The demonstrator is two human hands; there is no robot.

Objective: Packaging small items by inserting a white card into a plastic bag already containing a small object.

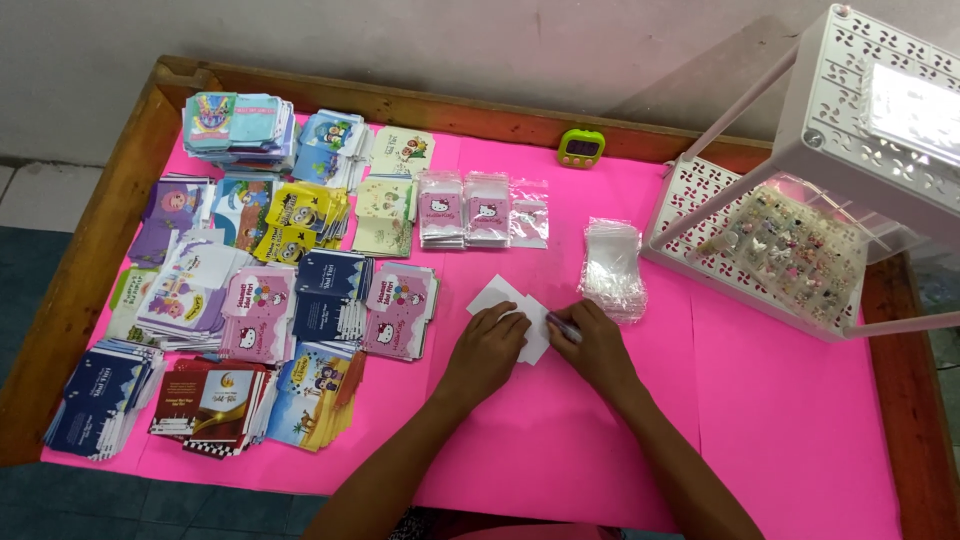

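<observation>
My left hand (488, 345) lies flat on a small stack of white cards (500, 297) in the middle of the pink-covered table (780, 420). My right hand (595, 345) rests at the cards' right edge and pinches a thin pen-like thing (562, 326) against them. Just beyond my right hand lies a pile of clear plastic sleeves (612, 268). Part of the cards is hidden under both hands.
Several stacks of colourful printed envelopes (260, 300) fill the left half of the table. Small pink packets in clear bags (482, 210) sit at the back middle. A green timer (581, 148) stands at the far edge. A white perforated rack (800, 200) holds a sheet of small trinkets at right.
</observation>
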